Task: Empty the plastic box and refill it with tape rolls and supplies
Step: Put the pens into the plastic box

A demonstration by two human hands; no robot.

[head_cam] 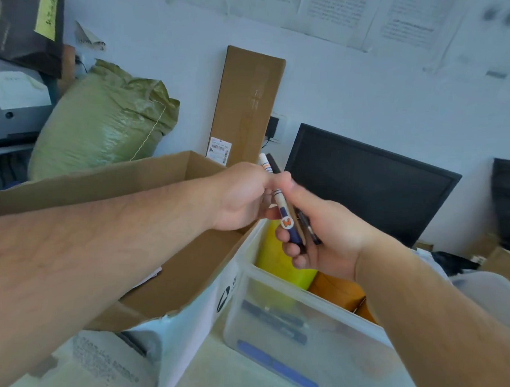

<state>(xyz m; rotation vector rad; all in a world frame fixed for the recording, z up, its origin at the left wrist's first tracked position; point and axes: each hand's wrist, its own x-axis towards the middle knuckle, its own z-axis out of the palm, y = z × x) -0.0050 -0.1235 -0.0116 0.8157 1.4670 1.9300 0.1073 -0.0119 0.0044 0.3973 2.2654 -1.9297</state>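
Observation:
A clear plastic box [310, 301] stands low in the middle, with a yellow roll [277, 264], an orange roll [337, 287], dark pens [274, 317] and a blue marker [278, 367] inside. Above its far left corner both hands meet on a bundle of pens [285, 212]: a white and navy marker, a tan stick and black pens. My right hand [325, 234] grips the bundle's lower part. My left hand [245, 195] pinches its upper part.
An open cardboard box [149, 177] sits left of the plastic box. Behind are a green woven sack [105, 119], a tall flat carton [246, 105] against the wall and a black monitor [371, 181]. Printed paper [100, 362] lies at the lower left.

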